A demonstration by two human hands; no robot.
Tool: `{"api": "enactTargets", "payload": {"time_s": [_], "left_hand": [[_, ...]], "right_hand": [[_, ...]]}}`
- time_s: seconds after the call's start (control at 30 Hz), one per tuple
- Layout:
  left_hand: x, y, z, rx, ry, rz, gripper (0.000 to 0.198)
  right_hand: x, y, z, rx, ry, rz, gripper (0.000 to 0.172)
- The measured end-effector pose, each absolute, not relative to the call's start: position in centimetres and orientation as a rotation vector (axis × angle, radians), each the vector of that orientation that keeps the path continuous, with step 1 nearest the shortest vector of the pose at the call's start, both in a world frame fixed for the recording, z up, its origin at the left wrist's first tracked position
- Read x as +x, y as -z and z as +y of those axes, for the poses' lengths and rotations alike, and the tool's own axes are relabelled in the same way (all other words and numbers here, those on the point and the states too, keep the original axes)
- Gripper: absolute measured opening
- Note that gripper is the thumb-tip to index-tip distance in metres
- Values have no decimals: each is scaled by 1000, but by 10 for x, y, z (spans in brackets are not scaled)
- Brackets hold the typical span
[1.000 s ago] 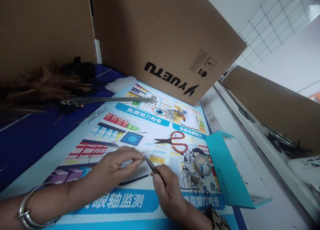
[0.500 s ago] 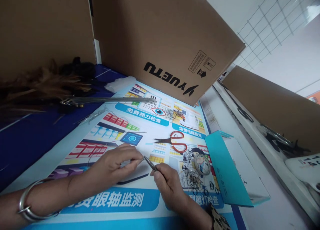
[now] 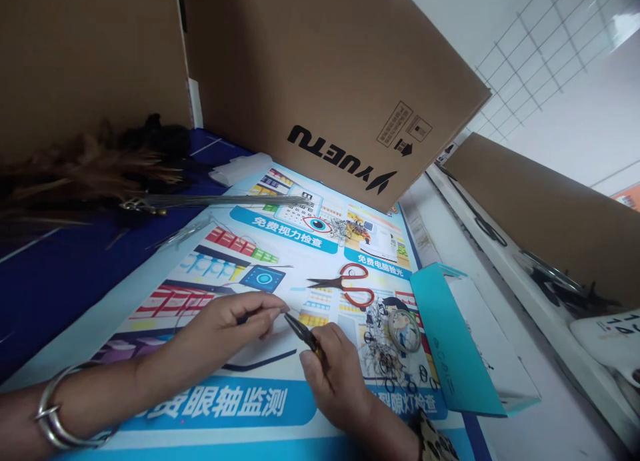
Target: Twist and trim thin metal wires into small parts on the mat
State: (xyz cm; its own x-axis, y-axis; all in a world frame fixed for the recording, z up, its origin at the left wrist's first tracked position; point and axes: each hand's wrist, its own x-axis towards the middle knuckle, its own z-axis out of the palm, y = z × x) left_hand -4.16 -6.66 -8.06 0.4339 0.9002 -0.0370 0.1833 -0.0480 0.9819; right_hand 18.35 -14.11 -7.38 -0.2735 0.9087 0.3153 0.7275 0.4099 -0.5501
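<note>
My left hand (image 3: 250,317) is pinched, thumb against forefinger, over the printed poster; whatever sits between the fingertips is too small to make out. A silver bangle (image 3: 50,407) circles that wrist. My right hand (image 3: 337,374) is wrapped around a pair of pliers (image 3: 303,331), whose narrow dark jaws point up and left at the left fingertips. The jaw tips are very near those fingertips; I cannot tell if they touch. Just beyond lie scissors (image 3: 345,284) with red handles. Right of my right hand is a tangle of thin wire pieces and small dark rings (image 3: 385,361).
A coil of clear line (image 3: 405,331) lies by the tangle, with a teal open box (image 3: 450,354) to its right. Long thin wires (image 3: 235,199) and brown feathery material (image 3: 95,164) lie at left. A large cardboard box (image 3: 320,67) stands behind. A second small wire pile (image 3: 345,227) sits farther back.
The pliers have turned in my right hand, showing their jaws more broadly. My left fingers remain pinched, with the wrist slightly shifted.
</note>
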Motion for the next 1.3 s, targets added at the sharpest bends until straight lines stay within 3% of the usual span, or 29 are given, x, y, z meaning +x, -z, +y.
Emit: {"api": "enactTargets", "payload": {"time_s": [0.3,0.53,0.97,1.3], "left_hand": [[-38,75,-67,1232,-738,916,22],[-37,70,-73,926,-706,773,26],[-35,95,-77,877,-658,702,17],[-35,89,-78,897,-638,685,22]], "right_hand": [[192,74,-135,-1313,-152,-2070,16],[196,78,-129,-1342,-161,-2129,17],[192,80,-133,-1338,30,-2179,18],[189,77,-134,-1333,115,-2202,19]]}}
